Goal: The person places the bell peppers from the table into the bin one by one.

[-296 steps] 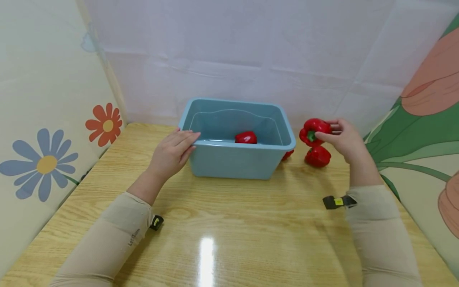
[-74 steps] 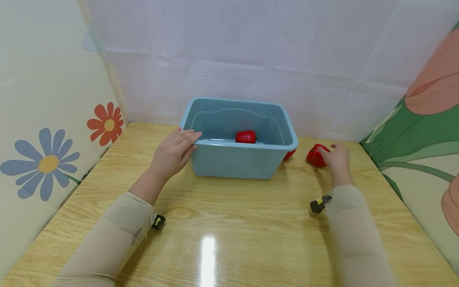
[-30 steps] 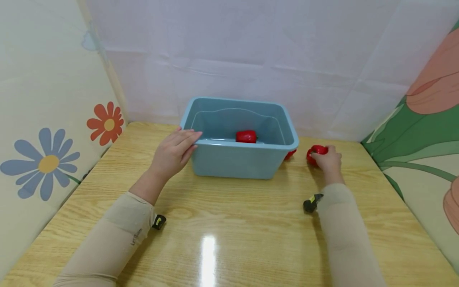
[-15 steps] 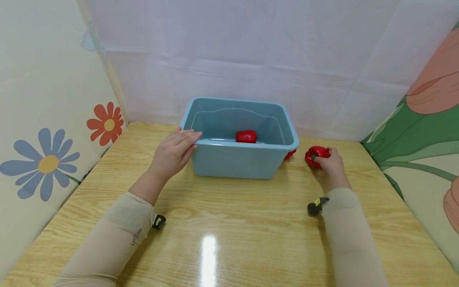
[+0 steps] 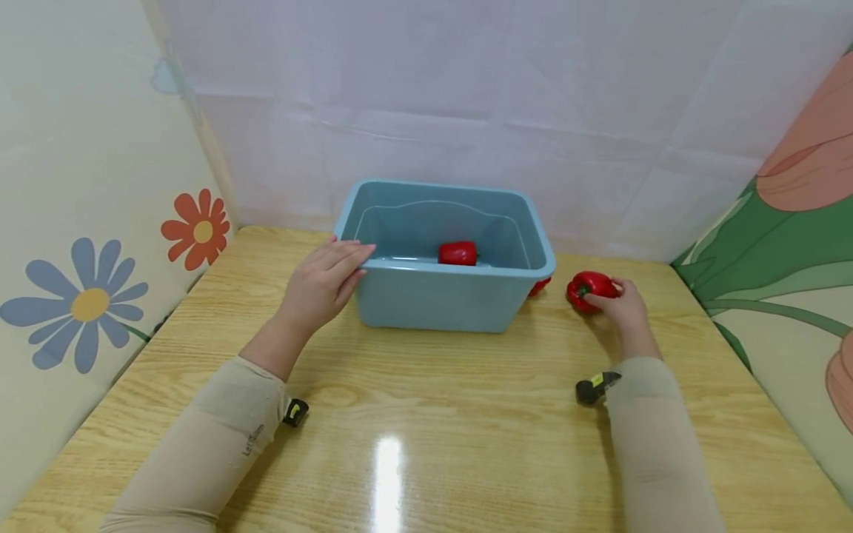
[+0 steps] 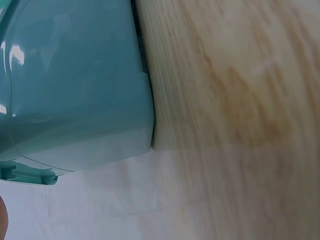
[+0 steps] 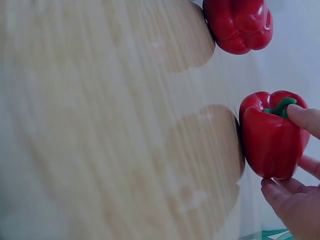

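Observation:
In the head view, my left hand point(image 5: 320, 285) lies over the left front corner of the light blue plastic bin point(image 5: 433, 300), its fingers extended across the rim. Only a fingertip of it shows in the left wrist view, beside the bin wall point(image 6: 85, 75). To the bin's right, my right hand point(image 5: 626, 307) holds a red bell pepper point(image 5: 589, 289) resting on the table. The right wrist view shows this pepper point(image 7: 272, 137) with the thumb at its green stem and fingers at its lower side. Another red pepper point(image 5: 457, 253) lies inside the bin, partly hidden by the front wall.
A further red pepper point(image 5: 538, 286) sits against the bin's right side, mostly hidden in the head view. The wood-grain table point(image 5: 453, 414) ends at a white back sheet point(image 5: 426, 96). Flower-printed panels point(image 5: 87, 303) flank both sides.
About ten seconds ago my right hand held a pepper above another; that upper one is gone from there. Lately the gripped pepper has turned, showing its stem. The left hand stays put.

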The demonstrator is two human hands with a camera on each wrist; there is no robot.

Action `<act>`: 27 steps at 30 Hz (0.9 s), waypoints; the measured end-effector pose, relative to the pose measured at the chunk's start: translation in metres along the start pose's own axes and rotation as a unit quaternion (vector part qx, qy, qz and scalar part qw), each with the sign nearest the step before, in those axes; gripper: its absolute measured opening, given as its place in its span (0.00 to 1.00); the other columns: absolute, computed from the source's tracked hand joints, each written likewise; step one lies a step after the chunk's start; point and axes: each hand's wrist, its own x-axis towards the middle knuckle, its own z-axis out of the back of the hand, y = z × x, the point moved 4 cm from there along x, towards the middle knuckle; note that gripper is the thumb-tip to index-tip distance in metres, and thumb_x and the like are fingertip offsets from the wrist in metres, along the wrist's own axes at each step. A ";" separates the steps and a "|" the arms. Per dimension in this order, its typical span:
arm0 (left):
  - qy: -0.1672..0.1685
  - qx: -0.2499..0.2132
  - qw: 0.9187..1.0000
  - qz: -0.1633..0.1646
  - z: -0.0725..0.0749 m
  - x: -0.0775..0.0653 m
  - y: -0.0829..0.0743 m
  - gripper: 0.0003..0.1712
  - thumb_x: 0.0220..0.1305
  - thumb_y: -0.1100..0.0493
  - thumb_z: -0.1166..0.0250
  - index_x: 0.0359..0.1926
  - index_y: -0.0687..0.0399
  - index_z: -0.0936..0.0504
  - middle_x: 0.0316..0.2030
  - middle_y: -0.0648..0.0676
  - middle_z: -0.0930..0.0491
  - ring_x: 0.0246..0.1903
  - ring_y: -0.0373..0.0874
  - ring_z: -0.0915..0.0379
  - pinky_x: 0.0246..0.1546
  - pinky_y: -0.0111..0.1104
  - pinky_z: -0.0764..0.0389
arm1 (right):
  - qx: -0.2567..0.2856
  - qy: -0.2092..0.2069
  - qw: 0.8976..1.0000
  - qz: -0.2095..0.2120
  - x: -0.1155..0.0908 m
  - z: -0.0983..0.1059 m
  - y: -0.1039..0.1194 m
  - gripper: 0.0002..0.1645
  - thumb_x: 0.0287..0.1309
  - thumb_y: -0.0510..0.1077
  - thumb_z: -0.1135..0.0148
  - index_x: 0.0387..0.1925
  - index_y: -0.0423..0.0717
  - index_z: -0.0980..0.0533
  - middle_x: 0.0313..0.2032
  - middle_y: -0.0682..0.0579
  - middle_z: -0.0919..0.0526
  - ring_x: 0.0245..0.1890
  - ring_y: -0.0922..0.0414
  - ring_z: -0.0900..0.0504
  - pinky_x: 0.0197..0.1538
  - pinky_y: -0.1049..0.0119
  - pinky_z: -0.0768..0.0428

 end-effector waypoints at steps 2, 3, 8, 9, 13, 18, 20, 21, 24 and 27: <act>0.001 0.001 1.000 0.000 0.000 0.000 0.000 0.21 0.59 0.60 0.38 0.54 0.59 0.23 0.49 0.57 0.22 0.51 0.52 0.27 0.58 0.48 0.34 | -0.001 0.000 1.000 -0.007 0.000 0.001 -0.001 0.51 0.53 0.53 0.37 0.70 0.44 0.53 0.67 0.36 0.48 0.65 0.40 0.46 0.65 0.46 0.44; 0.002 0.001 1.000 0.000 0.000 0.000 0.000 0.21 0.58 0.61 0.38 0.54 0.58 0.24 0.49 0.57 0.22 0.51 0.52 0.27 0.58 0.48 0.34 | -0.001 0.000 1.000 -0.010 -0.001 0.001 -0.002 0.51 0.53 0.54 0.37 0.70 0.44 0.53 0.67 0.36 0.47 0.65 0.40 0.46 0.65 0.46 0.44; 0.004 0.000 1.000 0.001 0.000 0.000 0.000 0.23 0.56 0.62 0.36 0.55 0.57 0.24 0.49 0.56 0.22 0.51 0.52 0.27 0.59 0.48 0.34 | -0.011 -0.005 1.000 -0.014 -0.003 0.002 -0.002 0.51 0.51 0.56 0.36 0.69 0.44 0.51 0.66 0.36 0.44 0.64 0.41 0.43 0.64 0.48 0.40; 0.003 0.000 1.000 0.001 0.000 0.000 0.000 0.24 0.56 0.62 0.36 0.55 0.57 0.24 0.49 0.56 0.22 0.51 0.52 0.27 0.59 0.48 0.34 | -0.013 -0.006 1.000 -0.013 -0.003 0.002 -0.002 0.51 0.51 0.57 0.37 0.69 0.44 0.51 0.65 0.36 0.44 0.63 0.41 0.42 0.64 0.48 0.40; 0.000 -0.001 1.000 0.001 0.000 -0.001 0.001 0.23 0.56 0.62 0.37 0.55 0.57 0.24 0.49 0.56 0.22 0.51 0.51 0.27 0.59 0.48 0.34 | -0.014 -0.009 1.000 -0.011 -0.004 0.002 0.000 0.52 0.51 0.58 0.37 0.69 0.44 0.50 0.64 0.35 0.42 0.63 0.41 0.41 0.64 0.48 0.39; -0.002 0.000 1.000 0.000 0.000 -0.001 0.001 0.22 0.58 0.60 0.38 0.55 0.57 0.24 0.49 0.56 0.22 0.51 0.52 0.27 0.59 0.48 0.34 | -0.010 -0.014 1.000 -0.007 -0.005 0.001 0.001 0.50 0.51 0.58 0.37 0.68 0.42 0.49 0.63 0.35 0.41 0.62 0.41 0.40 0.63 0.49 0.39; -0.002 0.001 1.000 0.000 0.000 -0.001 0.001 0.21 0.59 0.60 0.38 0.55 0.58 0.24 0.49 0.56 0.22 0.51 0.51 0.27 0.59 0.48 0.34 | -0.007 -0.015 1.000 -0.007 -0.006 0.001 0.002 0.50 0.51 0.57 0.37 0.67 0.42 0.48 0.63 0.35 0.40 0.61 0.42 0.39 0.63 0.50 0.38; -0.002 0.001 1.000 0.000 0.000 -0.001 0.000 0.21 0.59 0.60 0.38 0.54 0.58 0.23 0.49 0.56 0.21 0.51 0.51 0.27 0.59 0.48 0.34 | -0.006 -0.016 1.000 -0.007 -0.006 0.002 0.002 0.50 0.51 0.57 0.37 0.67 0.41 0.48 0.63 0.35 0.40 0.61 0.42 0.39 0.63 0.50 0.38; -0.005 0.001 1.000 0.000 0.000 0.000 0.000 0.20 0.59 0.60 0.39 0.53 0.60 0.23 0.49 0.56 0.21 0.50 0.51 0.27 0.58 0.48 0.34 | 0.001 -0.016 1.000 -0.016 -0.007 0.003 0.004 0.50 0.50 0.58 0.36 0.67 0.43 0.47 0.63 0.36 0.39 0.60 0.43 0.38 0.60 0.51 0.34; -0.008 0.001 1.000 -0.002 0.001 0.000 0.000 0.20 0.58 0.62 0.38 0.53 0.61 0.23 0.49 0.56 0.21 0.50 0.52 0.27 0.58 0.48 0.33 | 0.006 -0.014 1.000 -0.017 -0.008 0.005 0.007 0.50 0.50 0.59 0.36 0.67 0.43 0.48 0.63 0.37 0.40 0.60 0.43 0.38 0.59 0.51 0.33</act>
